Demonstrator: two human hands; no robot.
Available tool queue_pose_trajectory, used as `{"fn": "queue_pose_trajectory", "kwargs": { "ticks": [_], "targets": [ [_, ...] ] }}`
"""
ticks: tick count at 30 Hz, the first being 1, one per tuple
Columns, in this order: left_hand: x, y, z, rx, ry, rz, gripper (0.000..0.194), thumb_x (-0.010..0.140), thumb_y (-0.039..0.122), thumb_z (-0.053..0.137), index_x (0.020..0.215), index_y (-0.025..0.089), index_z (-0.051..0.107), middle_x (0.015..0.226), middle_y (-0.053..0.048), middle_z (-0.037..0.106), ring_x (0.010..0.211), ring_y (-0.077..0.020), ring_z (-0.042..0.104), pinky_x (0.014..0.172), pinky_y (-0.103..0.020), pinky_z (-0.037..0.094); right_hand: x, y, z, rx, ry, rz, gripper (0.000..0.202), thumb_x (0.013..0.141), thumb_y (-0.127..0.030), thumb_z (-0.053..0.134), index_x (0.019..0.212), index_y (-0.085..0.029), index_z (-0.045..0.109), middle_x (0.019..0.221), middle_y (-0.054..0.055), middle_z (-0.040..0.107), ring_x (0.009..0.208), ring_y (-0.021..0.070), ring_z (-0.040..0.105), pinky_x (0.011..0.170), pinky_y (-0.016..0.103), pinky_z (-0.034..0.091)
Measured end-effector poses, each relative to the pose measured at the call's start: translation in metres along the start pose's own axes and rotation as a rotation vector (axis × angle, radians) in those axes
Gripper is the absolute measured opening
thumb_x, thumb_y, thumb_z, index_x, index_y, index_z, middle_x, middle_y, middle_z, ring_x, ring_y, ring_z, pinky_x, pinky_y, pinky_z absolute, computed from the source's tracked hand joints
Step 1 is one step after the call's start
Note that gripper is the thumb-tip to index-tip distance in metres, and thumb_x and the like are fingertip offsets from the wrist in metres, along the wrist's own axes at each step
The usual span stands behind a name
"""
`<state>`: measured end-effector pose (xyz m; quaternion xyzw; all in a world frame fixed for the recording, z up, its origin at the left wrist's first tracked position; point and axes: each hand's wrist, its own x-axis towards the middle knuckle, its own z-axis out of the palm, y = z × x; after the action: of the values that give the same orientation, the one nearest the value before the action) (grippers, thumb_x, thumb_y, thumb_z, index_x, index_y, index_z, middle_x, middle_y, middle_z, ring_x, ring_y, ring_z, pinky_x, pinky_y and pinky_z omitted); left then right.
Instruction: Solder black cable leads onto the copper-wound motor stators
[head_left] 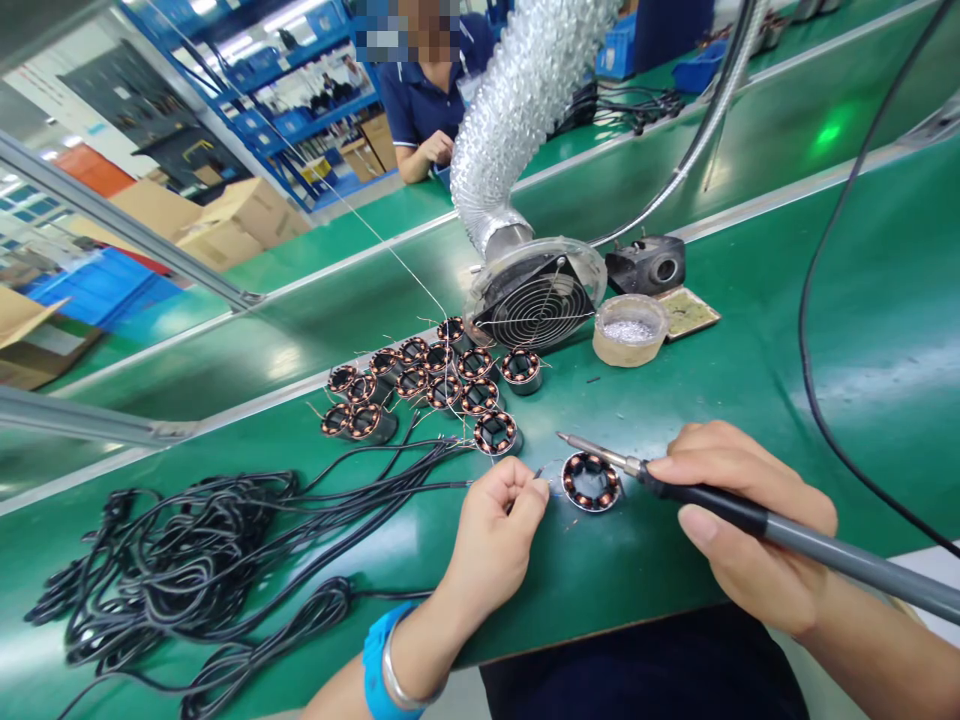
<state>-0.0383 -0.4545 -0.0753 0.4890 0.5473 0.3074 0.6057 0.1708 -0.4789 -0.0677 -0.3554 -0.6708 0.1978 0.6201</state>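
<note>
My left hand [499, 525] pinches the end of a black cable [450, 486], whose thin wire tip pokes out past the fingertips. Just right of those fingers, a motor stator [576, 490] with copper windings lies on the green bench, thin leads reaching toward the cable end. My right hand [757, 530] grips a soldering iron [825, 545] by its dark handle. The iron's metal tip points left, above the stator's upper edge. Whether the tip touches anything is hard to tell, but it appears apart from the wires.
Several more stators [480, 396] stand grouped behind my left hand. A heap of black cables [180, 560] covers the left side. Behind are a fume extractor fan [536, 305] with a silver duct [495, 130], a round tub [630, 345] and an iron stand [649, 265]. A co-worker [431, 110] sits opposite.
</note>
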Motion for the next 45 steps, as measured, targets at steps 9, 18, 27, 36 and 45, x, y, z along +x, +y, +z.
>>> {"fn": "queue_pose_trajectory", "kwargs": {
  "ticks": [9, 18, 27, 36, 45],
  "targets": [
    [-0.001, 0.0, 0.0, 0.015, 0.001, 0.007, 0.033, 0.084, 0.039, 0.059, 0.066, 0.02, 0.039, 0.05, 0.011, 0.027, 0.041, -0.0033, 0.019, 0.043, -0.018, 0.017, -0.005, 0.009, 0.003, -0.023, 0.057, -0.053, 0.038, 0.081, -0.01, 0.056, 0.116, -0.019, 0.067, 0.085, 0.006, 0.062, 0.072, 0.0194, 0.057, 0.059, 0.034, 0.046],
    [0.001, 0.004, -0.006, -0.218, -0.228, -0.082, 0.04, 0.082, 0.053, 0.063, 0.073, 0.019, 0.043, 0.051, 0.011, 0.034, 0.04, -0.003, 0.017, 0.038, -0.017, 0.013, 0.004, 0.011, 0.019, -0.074, -0.19, 0.068, 0.034, 0.092, -0.008, 0.055, 0.123, -0.022, 0.059, 0.08, -0.001, 0.068, 0.063, 0.0094, 0.064, 0.059, 0.019, 0.053],
    [-0.008, -0.007, -0.016, -0.1, -0.348, 0.073, 0.039, 0.094, 0.056, 0.046, 0.085, 0.018, 0.048, 0.064, 0.006, 0.043, 0.046, -0.0043, 0.024, 0.043, -0.019, 0.021, 0.008, 0.011, 0.043, -0.177, -0.386, -0.154, 0.025, 0.094, -0.009, 0.051, 0.114, -0.02, 0.061, 0.077, -0.001, 0.067, 0.063, 0.0115, 0.06, 0.058, 0.023, 0.046],
    [-0.014, 0.008, -0.019, 0.427, -0.253, 0.304, 0.026, 0.1, 0.036, 0.039, 0.084, 0.019, 0.049, 0.073, 0.002, 0.051, 0.068, -0.0123, 0.046, 0.065, -0.025, 0.036, 0.004, 0.008, 0.035, -0.191, -0.363, -0.115, 0.033, 0.092, -0.004, 0.051, 0.121, -0.019, 0.055, 0.094, 0.003, 0.068, 0.078, 0.0123, 0.062, 0.071, 0.023, 0.05],
    [-0.015, 0.01, -0.017, 0.515, -0.227, 0.343, 0.024, 0.101, 0.034, 0.039, 0.088, 0.019, 0.052, 0.078, 0.001, 0.053, 0.071, -0.0137, 0.047, 0.068, -0.026, 0.036, 0.004, 0.011, 0.04, -0.217, -0.323, -0.207, 0.028, 0.092, -0.005, 0.049, 0.116, -0.017, 0.057, 0.081, 0.002, 0.066, 0.068, 0.0126, 0.061, 0.061, 0.024, 0.048]
  ]
}}
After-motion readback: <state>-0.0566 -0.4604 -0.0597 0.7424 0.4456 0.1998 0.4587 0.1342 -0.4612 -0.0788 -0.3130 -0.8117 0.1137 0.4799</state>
